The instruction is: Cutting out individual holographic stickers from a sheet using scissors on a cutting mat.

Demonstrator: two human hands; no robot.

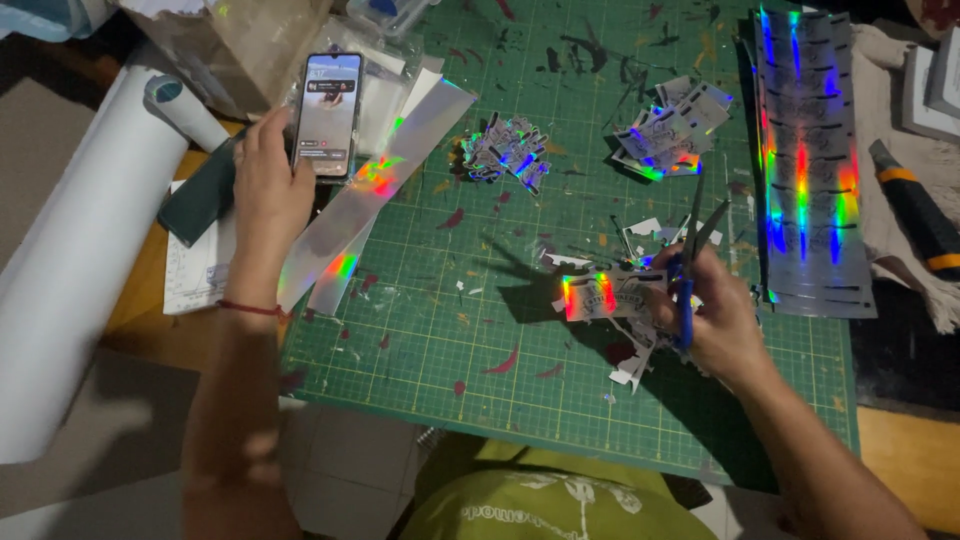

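Observation:
My left hand point(268, 178) rests at the left edge of the green cutting mat point(440, 340), its fingers touching the lower end of a lit smartphone point(327, 113). My right hand point(712, 318) holds blue-handled scissors point(690, 262) with the blades open and pointing up. The same hand also pinches a holographic sticker strip point(600, 295) that sticks out to the left. Small paper offcuts point(632, 368) lie under and beside it on the mat.
Two piles of cut holographic stickers point(507, 152) point(670, 130) lie further up the mat. A stack of holographic sheets point(808, 160) sits at the right, long holographic strips point(375, 200) at the left. A utility knife point(915, 205) lies on cloth far right. A white paper roll point(80, 250) lies far left.

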